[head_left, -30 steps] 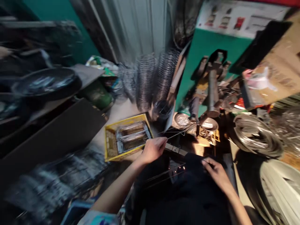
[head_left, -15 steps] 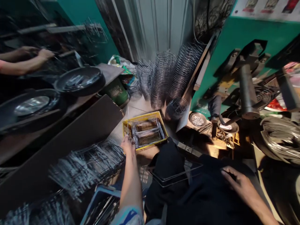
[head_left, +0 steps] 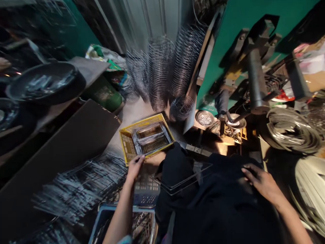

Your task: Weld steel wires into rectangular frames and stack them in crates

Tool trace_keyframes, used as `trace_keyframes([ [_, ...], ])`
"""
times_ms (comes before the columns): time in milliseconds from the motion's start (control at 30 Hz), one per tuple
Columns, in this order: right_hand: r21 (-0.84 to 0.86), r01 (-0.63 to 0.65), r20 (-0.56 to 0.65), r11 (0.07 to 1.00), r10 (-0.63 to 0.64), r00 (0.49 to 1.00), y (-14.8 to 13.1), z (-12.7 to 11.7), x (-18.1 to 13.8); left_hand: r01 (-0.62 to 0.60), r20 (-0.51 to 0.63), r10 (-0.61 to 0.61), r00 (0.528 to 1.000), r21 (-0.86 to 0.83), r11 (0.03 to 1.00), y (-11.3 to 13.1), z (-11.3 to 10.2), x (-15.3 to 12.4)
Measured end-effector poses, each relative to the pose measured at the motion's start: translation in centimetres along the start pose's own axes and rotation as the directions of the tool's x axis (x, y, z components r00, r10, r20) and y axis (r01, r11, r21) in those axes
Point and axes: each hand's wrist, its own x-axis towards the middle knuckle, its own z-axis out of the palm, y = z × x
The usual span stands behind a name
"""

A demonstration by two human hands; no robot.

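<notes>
Left edge of the view is blurred. A second person's hand (head_left: 3, 63) is cut off there, its action unreadable. Both of the wearer's forearms are cropped by the frame. Contents of the blue bin (head_left: 95, 222) lie partly behind the left forearm; only tangled, thin pieces can be made out.

Left hand (head_left: 135, 166): at the near-left corner of the yellow crate (head_left: 122, 146), fingers close together, tips at the rim. Cannot tell whether they pinch the rim, a wire, or only rest there. Right hand (head_left: 261, 181): over the dark clothing (head_left: 218, 203) at the lap, fingers loosely bent, thumb slightly apart from the index finger; contact with the cloth unclear.

Bent wire frame (head_left: 170, 188) lies across the lap, between the hands. More wire frames (head_left: 152, 138) are stacked inside the yellow crate, which sits on pale floor (head_left: 142, 110). Left of it, a heap of wire pieces (head_left: 83, 186); behind, tall columns of wire rings (head_left: 161, 73). Right: green machine (head_left: 238, 20), dish of small metal bits (head_left: 205, 118), coiled strip (head_left: 291, 132).
</notes>
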Motion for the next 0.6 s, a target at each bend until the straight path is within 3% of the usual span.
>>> trace_keyframes([
  [33, 0.005, 0.007, 0.009, 1.0, -0.007, 1.0, -0.3, -0.1, 0.0, -0.005, 0.173, -0.006, 0.985, 0.063, 0.998, 0.6, 0.5, -1.8],
  [67, 0.001, 0.028, 0.01, 1.0, -0.028, 1.0, -0.7, -0.2, 0.1, -0.044, 0.363, -0.007, 0.932, 0.131, 0.99, 1.3, 1.1, -3.7],
  [100, -0.009, 0.06, 0.0, 0.998, -0.06, 0.998, -1.1, -0.3, 0.1, -0.16, 0.575, 0.007, 0.818, 0.216, 0.963, 1.9, 1.8, -5.6],
  [133, -0.018, 0.087, -0.015, 0.996, -0.087, 0.996, -1.5, -0.3, 0.2, -0.306, 0.698, 0.032, 0.715, 0.272, 0.912, 2.5, 2.6, -7.3],
  [167, -0.019, 0.11, -0.02, 0.994, -0.11, 0.994, -1.7, -0.3, 0.2, -0.451, 0.777, 0.056, 0.627, 0.303, 0.839, 3.0, 3.4, -8.8],
  [200, -0.008, 0.126, -0.026, 0.992, -0.126, 0.992, -1.6, -0.4, 0.2, -0.57, 0.816, 0.085, 0.572, 0.321, 0.756, 3.4, 4.1, -10.0],
  [267, 0.037, 0.127, -0.047, 0.991, -0.125, 0.991, -1.0, -0.8, -0.2, -0.693, 0.823, 0.146, 0.55, 0.352, 0.629, 3.9, 5.1, -11.4],
  [333, 0.062, 0.099, -0.124, 0.993, -0.09, 0.988, 0.6, -1.6, -0.8, -0.743, 0.83, 0.165, 0.532, 0.364, 0.562, 4.5, 5.7, -11.7],
  [467, 0.012, 0.005, -0.361, 1.0, 0.0, 0.933, 5.8, -4.4, -2.3, -0.773, 0.834, 0.189, 0.519, 0.363, 0.521, 6.6, 7.0, -10.8],
  [600, -0.053, -0.191, -0.45, 0.98, 0.147, 0.881, 11.7, -7.2, -4.6, -0.781, 0.826, 0.185, 0.533, 0.395, 0.484, 7.2, 9.4, -10.4],
])
